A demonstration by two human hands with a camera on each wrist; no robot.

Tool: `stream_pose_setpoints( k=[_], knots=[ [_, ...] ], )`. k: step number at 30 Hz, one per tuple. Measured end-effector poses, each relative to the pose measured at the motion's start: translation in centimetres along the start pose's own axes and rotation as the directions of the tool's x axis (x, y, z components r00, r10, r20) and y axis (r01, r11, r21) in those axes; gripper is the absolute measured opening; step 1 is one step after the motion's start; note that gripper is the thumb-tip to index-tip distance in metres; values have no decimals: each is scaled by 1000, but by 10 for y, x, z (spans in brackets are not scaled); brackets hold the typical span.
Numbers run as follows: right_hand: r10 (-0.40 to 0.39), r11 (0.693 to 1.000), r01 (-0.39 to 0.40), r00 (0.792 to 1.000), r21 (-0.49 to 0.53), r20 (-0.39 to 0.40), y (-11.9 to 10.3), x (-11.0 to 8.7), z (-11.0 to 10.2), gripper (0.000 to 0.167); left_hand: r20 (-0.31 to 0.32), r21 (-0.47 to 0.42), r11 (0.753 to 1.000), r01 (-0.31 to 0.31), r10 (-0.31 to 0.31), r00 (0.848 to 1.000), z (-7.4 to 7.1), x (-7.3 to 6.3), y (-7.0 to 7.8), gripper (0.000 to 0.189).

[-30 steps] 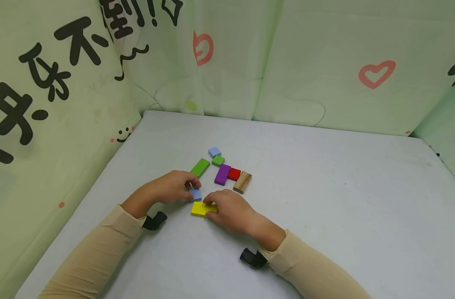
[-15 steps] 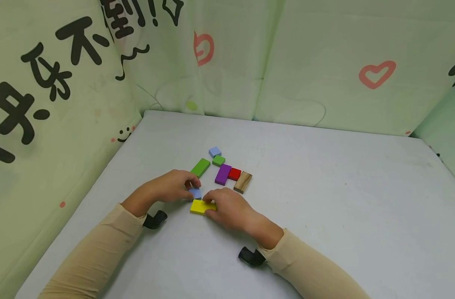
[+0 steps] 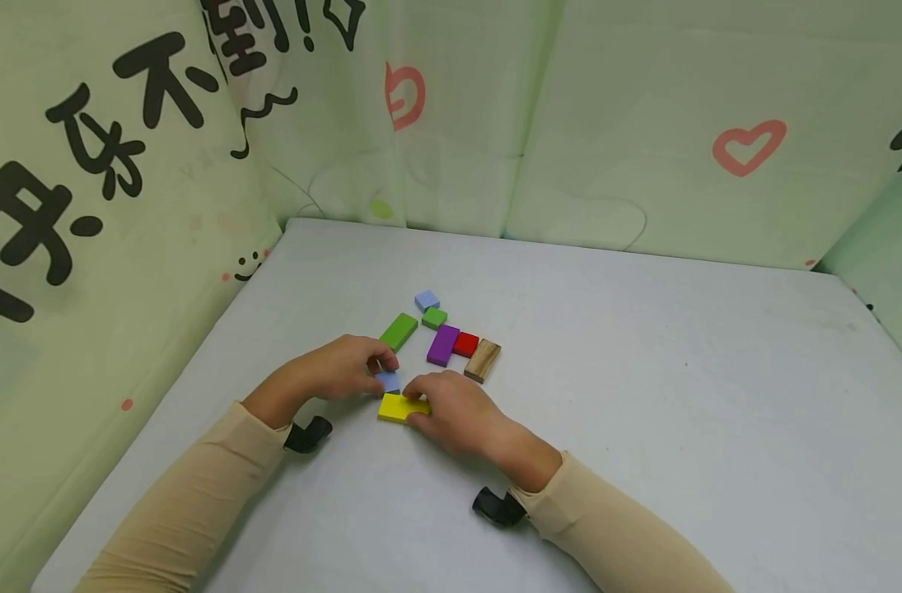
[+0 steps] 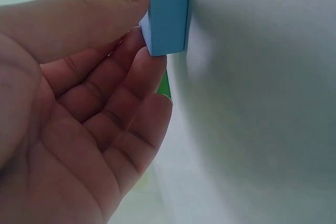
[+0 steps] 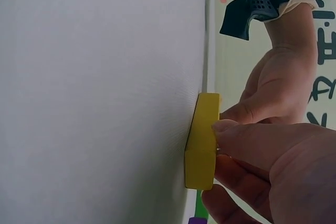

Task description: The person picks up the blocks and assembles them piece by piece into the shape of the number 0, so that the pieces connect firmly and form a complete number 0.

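Observation:
My left hand (image 3: 339,368) pinches a light blue block (image 3: 389,383) between thumb and fingers. The left wrist view shows the thumb on one face of this blue block (image 4: 169,22) and the fingertips at its end. My right hand (image 3: 458,414) grips a flat yellow block (image 3: 399,408), with its near corner covered by the hand. Seen from the right wrist, the thumb presses the edge of the yellow block (image 5: 203,140). Both blocks lie on the white table, the yellow one against the near side of the blue one.
Beyond my hands lie a long green block (image 3: 399,331), a small green block (image 3: 434,318), another light blue block (image 3: 427,301), a purple block (image 3: 442,345), a red block (image 3: 465,344) and a wood-grain block (image 3: 483,360). A printed curtain (image 3: 606,123) backs the white table (image 3: 643,412).
My right hand has slid the yellow block slightly away from me, up to the light blue block. My left hand has stayed in place on the blue block.

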State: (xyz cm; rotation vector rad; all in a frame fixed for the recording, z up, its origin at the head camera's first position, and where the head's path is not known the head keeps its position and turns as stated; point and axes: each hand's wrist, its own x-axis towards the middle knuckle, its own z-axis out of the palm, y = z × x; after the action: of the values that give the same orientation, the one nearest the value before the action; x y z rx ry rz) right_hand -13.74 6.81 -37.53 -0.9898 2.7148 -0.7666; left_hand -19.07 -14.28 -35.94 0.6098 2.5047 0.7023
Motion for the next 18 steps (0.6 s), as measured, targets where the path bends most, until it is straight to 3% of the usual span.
stream_pose_setpoints(
  k=[18],
  knots=[
    [2, 1000, -2, 1000, 6, -5, -1, 0, 0, 28, -2, 18, 1000, 21, -21, 1000, -1, 0, 0, 22]
  ],
)
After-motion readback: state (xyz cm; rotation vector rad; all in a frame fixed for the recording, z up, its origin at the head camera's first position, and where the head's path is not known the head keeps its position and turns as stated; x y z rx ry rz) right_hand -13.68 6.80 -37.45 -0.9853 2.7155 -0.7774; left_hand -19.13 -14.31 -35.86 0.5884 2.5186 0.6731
